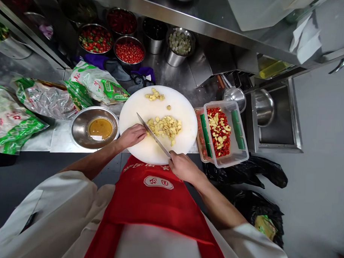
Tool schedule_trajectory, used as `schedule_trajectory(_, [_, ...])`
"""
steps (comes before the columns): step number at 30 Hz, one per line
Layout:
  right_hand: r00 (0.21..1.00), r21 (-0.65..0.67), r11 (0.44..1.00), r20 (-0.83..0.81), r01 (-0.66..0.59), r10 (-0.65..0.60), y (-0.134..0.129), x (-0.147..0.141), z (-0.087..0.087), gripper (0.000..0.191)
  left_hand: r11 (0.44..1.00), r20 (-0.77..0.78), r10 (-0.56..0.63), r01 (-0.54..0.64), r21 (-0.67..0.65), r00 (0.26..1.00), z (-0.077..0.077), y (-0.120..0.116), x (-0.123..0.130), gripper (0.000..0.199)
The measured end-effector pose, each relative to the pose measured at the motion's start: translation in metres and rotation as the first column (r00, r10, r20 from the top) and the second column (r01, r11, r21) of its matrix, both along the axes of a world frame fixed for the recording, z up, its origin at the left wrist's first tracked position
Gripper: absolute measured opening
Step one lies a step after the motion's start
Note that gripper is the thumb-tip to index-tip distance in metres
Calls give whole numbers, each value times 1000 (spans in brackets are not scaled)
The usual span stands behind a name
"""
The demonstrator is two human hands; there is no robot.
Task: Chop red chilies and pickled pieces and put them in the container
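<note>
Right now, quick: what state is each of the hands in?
Left hand: curled over the round white cutting board; whether it holds anything cannot be told.
Right hand: closed, holding the long, straight steel-bladed knife.

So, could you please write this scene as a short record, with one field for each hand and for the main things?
Right hand: grips a knife
Left hand: fingers curled beside the blade; whether they hold a piece is unclear
Surface: round white cutting board
On it: pale yellow slices; smaller group at the far side
Left of board: metal bowl, brownish-yellow liquid
Right of board: clear plastic container, chopped red pieces topped with similar slices
</note>
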State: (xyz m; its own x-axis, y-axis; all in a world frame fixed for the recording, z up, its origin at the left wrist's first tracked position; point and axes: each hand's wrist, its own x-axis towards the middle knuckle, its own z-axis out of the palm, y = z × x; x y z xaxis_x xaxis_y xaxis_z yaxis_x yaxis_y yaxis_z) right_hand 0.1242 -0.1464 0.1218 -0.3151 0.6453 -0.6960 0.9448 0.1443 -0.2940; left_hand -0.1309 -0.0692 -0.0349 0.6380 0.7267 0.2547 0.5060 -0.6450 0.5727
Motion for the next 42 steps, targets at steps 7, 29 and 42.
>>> schedule_trajectory(7, [999, 52, 998, -19, -36, 37, 8, 2, -3, 26, 999, 5, 28, -29, 38, 1000, 5, -2, 1, 24])
schedule_trajectory(29, [999, -1, 1000, 13, -32, 32, 3, 7, 4, 26, 996, 29, 41, -43, 77, 999, 3, -2, -1, 21])
schedule_trajectory(42, [990, 64, 992, -102, 106, -99, 6, 9, -38, 23, 983, 56, 178, -180, 28, 982, 5, -28, 2, 17])
